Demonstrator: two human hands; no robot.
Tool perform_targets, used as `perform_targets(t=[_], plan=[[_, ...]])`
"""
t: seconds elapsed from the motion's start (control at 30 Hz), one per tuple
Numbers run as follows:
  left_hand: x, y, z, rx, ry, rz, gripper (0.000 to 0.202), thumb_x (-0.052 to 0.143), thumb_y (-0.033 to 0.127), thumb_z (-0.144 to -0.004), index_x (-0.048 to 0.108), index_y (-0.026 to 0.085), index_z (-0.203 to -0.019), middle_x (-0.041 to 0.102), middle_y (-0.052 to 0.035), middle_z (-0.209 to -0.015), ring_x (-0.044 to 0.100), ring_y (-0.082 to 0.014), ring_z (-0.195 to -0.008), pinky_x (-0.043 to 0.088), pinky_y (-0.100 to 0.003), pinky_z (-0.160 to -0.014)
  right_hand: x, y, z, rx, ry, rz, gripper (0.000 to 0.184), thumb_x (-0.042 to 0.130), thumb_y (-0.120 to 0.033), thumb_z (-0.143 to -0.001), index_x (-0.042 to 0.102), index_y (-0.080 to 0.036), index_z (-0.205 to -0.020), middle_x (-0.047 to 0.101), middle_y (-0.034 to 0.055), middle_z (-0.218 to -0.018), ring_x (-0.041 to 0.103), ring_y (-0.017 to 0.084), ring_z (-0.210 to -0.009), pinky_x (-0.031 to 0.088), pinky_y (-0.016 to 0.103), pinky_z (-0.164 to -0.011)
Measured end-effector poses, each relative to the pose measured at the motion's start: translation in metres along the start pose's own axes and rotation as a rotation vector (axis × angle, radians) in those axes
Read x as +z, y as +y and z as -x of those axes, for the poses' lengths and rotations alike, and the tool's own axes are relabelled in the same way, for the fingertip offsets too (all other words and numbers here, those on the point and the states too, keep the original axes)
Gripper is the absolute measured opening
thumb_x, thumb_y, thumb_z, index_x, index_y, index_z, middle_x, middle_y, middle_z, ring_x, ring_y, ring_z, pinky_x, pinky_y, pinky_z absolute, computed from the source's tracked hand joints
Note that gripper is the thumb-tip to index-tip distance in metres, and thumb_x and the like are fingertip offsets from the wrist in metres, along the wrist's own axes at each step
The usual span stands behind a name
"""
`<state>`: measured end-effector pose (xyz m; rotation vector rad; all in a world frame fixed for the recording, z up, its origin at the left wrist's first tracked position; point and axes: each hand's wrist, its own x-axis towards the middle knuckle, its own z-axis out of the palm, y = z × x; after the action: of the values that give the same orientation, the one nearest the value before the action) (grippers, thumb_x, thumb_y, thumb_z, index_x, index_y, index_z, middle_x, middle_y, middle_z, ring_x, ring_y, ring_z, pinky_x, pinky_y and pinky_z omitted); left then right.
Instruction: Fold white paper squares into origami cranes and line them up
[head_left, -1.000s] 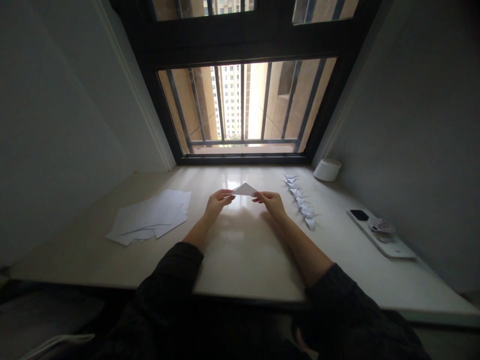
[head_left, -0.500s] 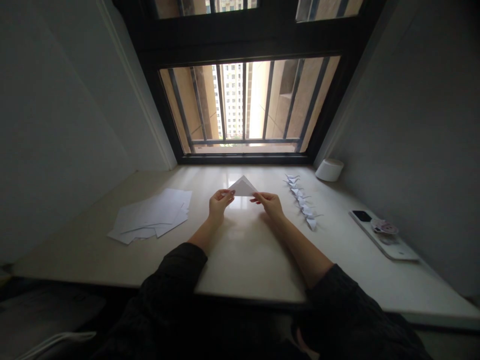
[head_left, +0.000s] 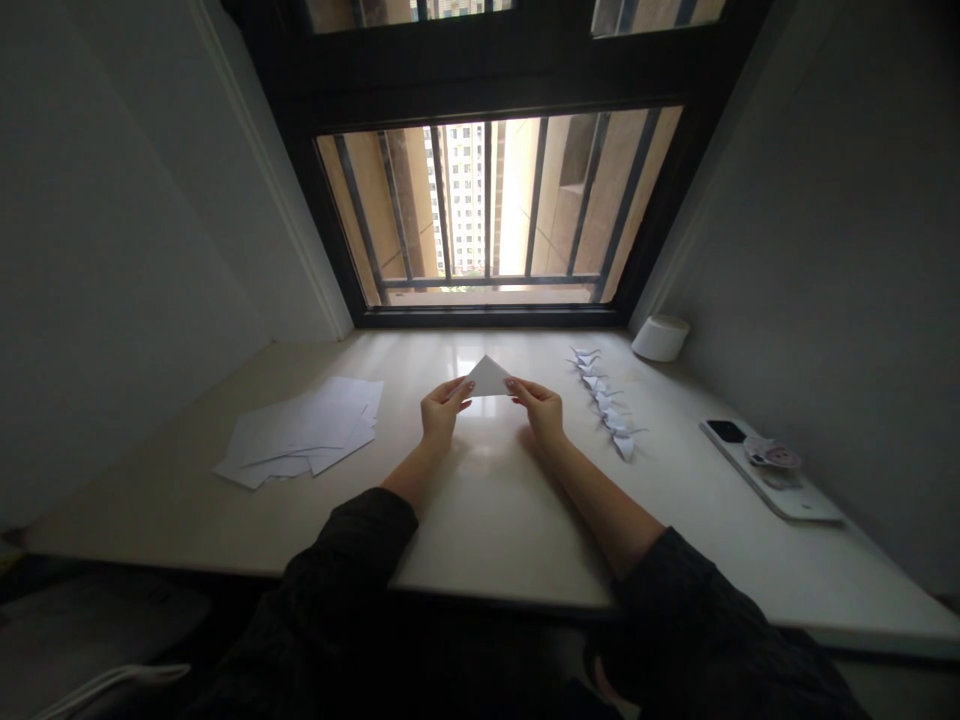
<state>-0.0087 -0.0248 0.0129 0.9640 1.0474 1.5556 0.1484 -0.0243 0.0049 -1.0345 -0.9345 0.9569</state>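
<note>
A piece of white paper, folded to a triangle with its peak pointing toward the window, is held up between both hands over the sill. My left hand pinches its left corner, thumb on the near face. At the right corner, my right hand grips the paper in the same way. To the right of that hand runs a row of several small folded paper cranes. Loose white sheets lie in an overlapping pile to the left of my left hand.
The pale sill ends at a front edge close to my body. A white phone with a round grip on its back lies at the right. Behind it, a white rounded object stands by the wall. A dark-framed window closes the back.
The paper's two layers now look lined up into one triangle. My right hand's fingers have shifted slightly along its right corner, and both hands remain on the paper.
</note>
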Motion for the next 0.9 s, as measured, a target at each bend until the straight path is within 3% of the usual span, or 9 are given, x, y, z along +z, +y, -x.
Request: perform_targets(t=[0.27,0.63,0.73,0.9], plan=[[0.0026,0.0017,0.0011,-0.031,0.072,0.026,0.043,0.081,0.037,-0.052,0.071,0.014,-0.086,0.069,-0.0088,-0.088,0.065,-0.0167,-0.075,0.051,-0.031,-0.072,0.0048,-0.0055,0.0046,-0.039,0.022,-0.044,0.042,0.077,-0.043,-0.056,0.073,-0.015,-0.087,0.072,0.0069,-0.074,0.063,0.018,-0.068,0.05,0.032,-0.067],[0.0006,-0.0031,-0.0013,-0.003,0.087,0.005,0.04,0.079,0.041,-0.056,0.07,0.013,-0.083,0.069,-0.0081,-0.085,0.063,-0.0149,-0.072,0.052,-0.031,-0.072,0.0053,-0.0059,0.0058,-0.046,0.03,-0.002,0.041,0.075,-0.043,-0.058,0.074,-0.015,-0.087,0.073,0.0085,-0.08,0.063,0.02,-0.072,0.05,0.034,-0.069],[-0.0005,-0.0011,0.0004,0.049,0.046,-0.052,0.039,0.076,0.042,-0.06,0.069,0.013,-0.086,0.069,-0.0087,-0.087,0.064,-0.0174,-0.077,0.051,-0.03,-0.07,0.0035,-0.0048,0.0043,-0.05,0.025,-0.007,0.038,0.076,-0.042,-0.058,0.074,-0.016,-0.086,0.073,0.0082,-0.08,0.064,0.02,-0.072,0.05,0.034,-0.069],[-0.0003,0.0057,0.0024,0.203,-0.112,-0.158,0.051,0.075,0.039,-0.064,0.064,0.018,-0.109,0.071,-0.0066,-0.084,0.065,-0.0193,-0.081,0.05,-0.031,-0.076,0.0001,-0.0042,0.0009,-0.063,-0.028,-0.01,0.035,0.076,-0.04,-0.058,0.074,-0.016,-0.084,0.073,0.0078,-0.08,0.063,0.019,-0.072,0.05,0.034,-0.07]])
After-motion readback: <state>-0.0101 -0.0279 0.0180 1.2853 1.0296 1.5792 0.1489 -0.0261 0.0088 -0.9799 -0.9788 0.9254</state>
